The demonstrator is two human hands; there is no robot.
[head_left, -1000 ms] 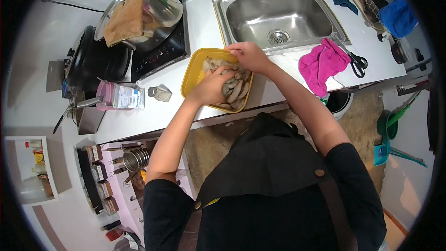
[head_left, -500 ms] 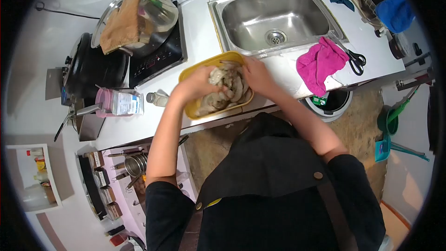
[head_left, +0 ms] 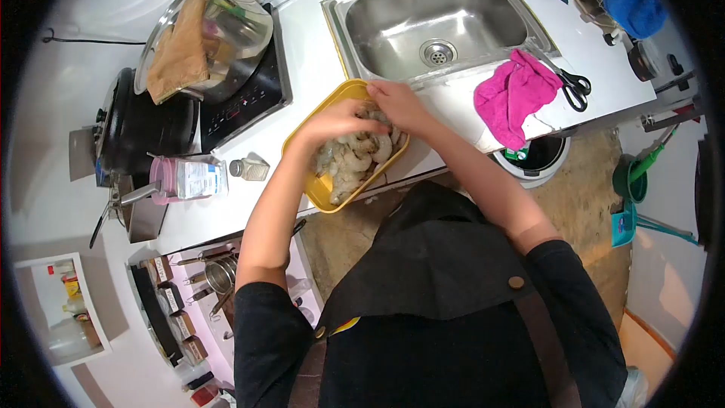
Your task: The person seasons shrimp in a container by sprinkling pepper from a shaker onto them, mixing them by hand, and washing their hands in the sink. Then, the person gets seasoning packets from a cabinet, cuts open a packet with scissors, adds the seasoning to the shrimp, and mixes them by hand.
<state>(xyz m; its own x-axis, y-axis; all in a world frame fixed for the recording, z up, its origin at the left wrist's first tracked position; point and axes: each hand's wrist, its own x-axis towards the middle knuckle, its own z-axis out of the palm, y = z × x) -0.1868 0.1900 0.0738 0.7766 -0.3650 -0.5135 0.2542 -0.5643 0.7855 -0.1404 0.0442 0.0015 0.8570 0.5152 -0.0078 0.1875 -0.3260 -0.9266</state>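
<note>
A yellow rectangular tub (head_left: pixel 320 190) stands at the counter's front edge, holding a heap of raw, greyish shrimp (head_left: pixel 349 167). My left hand (head_left: pixel 337 122) reaches over the tub from the left, its fingers stretched across the upper part of the shrimp and touching them. At the tub's upper right, my right hand (head_left: pixel 398 106) is closed on the rim, thumb and fingers bent around it. To the left of the tub lies a small glass shaker (head_left: pixel 250 170).
A steel sink (head_left: pixel 438 23) lies behind the tub, with a pink cloth (head_left: pixel 516 98) and black-handled scissors (head_left: pixel 575 89) at its right. A pot (head_left: pixel 241 26) sits on the black cooktop (head_left: pixel 240 108). A pink-lidded jar (head_left: pixel 189 179) stands left.
The tub has turned and tilted between my hands, and the shrimp have shifted toward its lower part. My left hand has moved across the shrimp. The camera view has shifted a little.
</note>
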